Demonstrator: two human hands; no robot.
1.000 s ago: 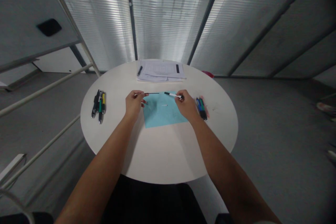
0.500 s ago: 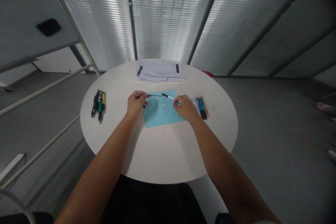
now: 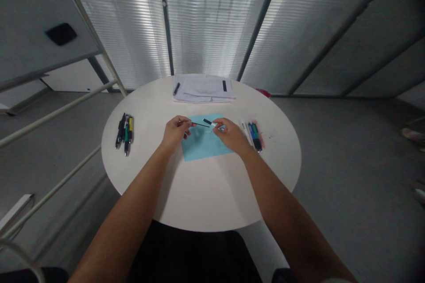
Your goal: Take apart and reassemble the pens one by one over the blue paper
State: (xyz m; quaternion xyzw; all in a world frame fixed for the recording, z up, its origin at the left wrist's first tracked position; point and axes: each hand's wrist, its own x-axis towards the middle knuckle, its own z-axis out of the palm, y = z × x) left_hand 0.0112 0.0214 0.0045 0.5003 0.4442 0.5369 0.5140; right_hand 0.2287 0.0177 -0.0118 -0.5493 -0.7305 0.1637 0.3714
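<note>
My left hand (image 3: 175, 131) pinches a thin dark pen refill (image 3: 202, 125) between thumb and fingers, its free end pointing right. In my right hand (image 3: 231, 135) is a white pen barrel with a black end (image 3: 207, 121), angled up to the left. The refill's tip lies just below the black end; I cannot tell whether they touch. Both hands are above a light blue sheet (image 3: 202, 148) on the round white table (image 3: 206, 194). A tiny pale piece (image 3: 208, 131) lies on the sheet.
Several pens (image 3: 126, 135), black, green and yellow, lie at the table's left. More pens (image 3: 255, 136) are close by my right hand. A stack of papers (image 3: 202, 87) with a black pen (image 3: 176, 89) rests at the back. A white rail (image 3: 59, 112) runs along the left.
My left hand has moved slightly right, and the refill now slants down to the right. My right hand has shifted left along the barrel, covering more of its white part.
</note>
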